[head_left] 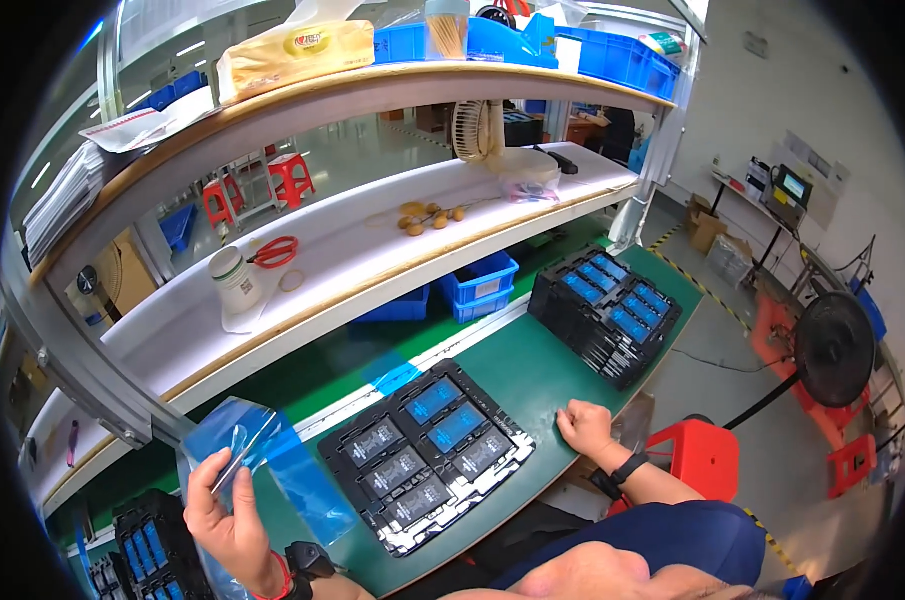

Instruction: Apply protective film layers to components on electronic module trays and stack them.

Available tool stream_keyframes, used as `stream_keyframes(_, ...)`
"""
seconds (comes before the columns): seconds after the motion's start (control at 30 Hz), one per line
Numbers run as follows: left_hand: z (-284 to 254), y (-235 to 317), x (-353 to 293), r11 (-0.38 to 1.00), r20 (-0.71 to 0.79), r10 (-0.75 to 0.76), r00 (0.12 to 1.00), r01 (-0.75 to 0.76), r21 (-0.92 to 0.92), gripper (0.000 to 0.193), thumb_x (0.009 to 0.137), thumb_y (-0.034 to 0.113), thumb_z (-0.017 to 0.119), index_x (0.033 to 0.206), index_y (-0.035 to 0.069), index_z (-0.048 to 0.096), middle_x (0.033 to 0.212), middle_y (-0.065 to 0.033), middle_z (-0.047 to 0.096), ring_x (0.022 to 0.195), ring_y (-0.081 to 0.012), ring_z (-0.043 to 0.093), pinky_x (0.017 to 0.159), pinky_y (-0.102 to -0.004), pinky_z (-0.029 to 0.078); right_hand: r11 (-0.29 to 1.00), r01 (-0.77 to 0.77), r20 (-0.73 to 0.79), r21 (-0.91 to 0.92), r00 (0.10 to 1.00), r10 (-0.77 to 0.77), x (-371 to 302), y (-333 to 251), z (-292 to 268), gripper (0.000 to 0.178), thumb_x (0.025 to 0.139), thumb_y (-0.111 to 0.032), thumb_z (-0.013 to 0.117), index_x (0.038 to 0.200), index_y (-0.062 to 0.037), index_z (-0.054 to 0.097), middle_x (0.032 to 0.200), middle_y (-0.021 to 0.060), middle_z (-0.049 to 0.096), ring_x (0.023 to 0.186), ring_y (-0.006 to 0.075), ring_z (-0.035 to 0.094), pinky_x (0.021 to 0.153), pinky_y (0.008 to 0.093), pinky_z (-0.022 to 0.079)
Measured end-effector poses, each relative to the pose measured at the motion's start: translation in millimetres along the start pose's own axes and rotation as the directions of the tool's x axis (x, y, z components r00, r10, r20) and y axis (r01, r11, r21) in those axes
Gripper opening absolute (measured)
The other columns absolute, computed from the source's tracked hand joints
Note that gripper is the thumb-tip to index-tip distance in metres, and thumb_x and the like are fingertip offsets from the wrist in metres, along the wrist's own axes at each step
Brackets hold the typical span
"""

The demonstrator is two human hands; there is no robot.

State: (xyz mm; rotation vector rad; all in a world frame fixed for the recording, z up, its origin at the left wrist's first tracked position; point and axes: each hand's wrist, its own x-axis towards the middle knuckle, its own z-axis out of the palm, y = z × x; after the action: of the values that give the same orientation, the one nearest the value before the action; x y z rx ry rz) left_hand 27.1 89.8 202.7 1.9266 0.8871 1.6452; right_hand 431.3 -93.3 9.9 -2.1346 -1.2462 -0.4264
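My left hand is closed, thumb against fingers, on silver tweezers held tilted at the bench's left. Beneath and beside it lie clear blue plastic film sheets. Right of the film, a black tray lies flat on the green mat. It holds several flat rectangular battery-like parts: two have blue tops, the others are black with pale print. My right hand rests on the mat to the tray's right, curled into a fist, and nothing shows sticking out of it.
Stacked black trays of blue-topped parts stand at the right; more trays sit lower left. A shelf crosses above, bearing a white jar, red-handled scissors and a fan. Blue bins sit beneath. A red stool stands right.
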Motion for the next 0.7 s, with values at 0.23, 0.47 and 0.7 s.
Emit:
stream_keyframes(0.23,14.3,-1.6,2.6,0.999,-0.001,-0.006,1.0,0.006,0.051,0.019,0.077,-0.006,0.062,0.096,-0.004,0.061,0.087,-0.01,0.063,0.081,-0.0139,0.06,0.076,-0.0246,0.046,1.0,-0.001,0.004,0.023,1.0,0.001,0.6,2.4,0.3,0.026,0.073,-0.019,0.064,0.055,-0.0075,0.048,0.052,0.0114,0.053,0.047,0.0301,0.054,0.045,0.0404,0.042)
stream_keyframes(0.47,22.3,0.8,11.7,0.984,0.06,-0.029,0.998,0.017,0.18,0.02,0.073,-0.005,0.066,0.093,-0.004,0.065,0.084,-0.0139,0.067,0.077,-0.0191,0.066,0.07,-0.0269,0.05,0.996,0.09,0.041,-0.01,0.995,-0.089,9.5,-2.0,8.3,0.027,0.073,-0.015,0.063,0.056,-0.0063,0.045,0.052,0.0147,0.048,0.048,0.0341,0.05,0.045,0.0432,0.038)
stream_keyframes(0.7,18.4,-9.8,18.1,0.986,0.085,0.012,0.996,-0.026,0.166,0.018,0.076,0.0,0.067,0.094,-0.003,0.064,0.084,-0.0137,0.067,0.074,-0.0213,0.067,0.065,-0.027,0.051,0.989,0.13,0.119,-0.071,0.986,-0.121,3.2,11.7,8.1,0.026,0.075,-0.014,0.061,0.057,-0.0062,0.044,0.052,0.0129,0.048,0.046,0.0325,0.049,0.044,0.0426,0.037)
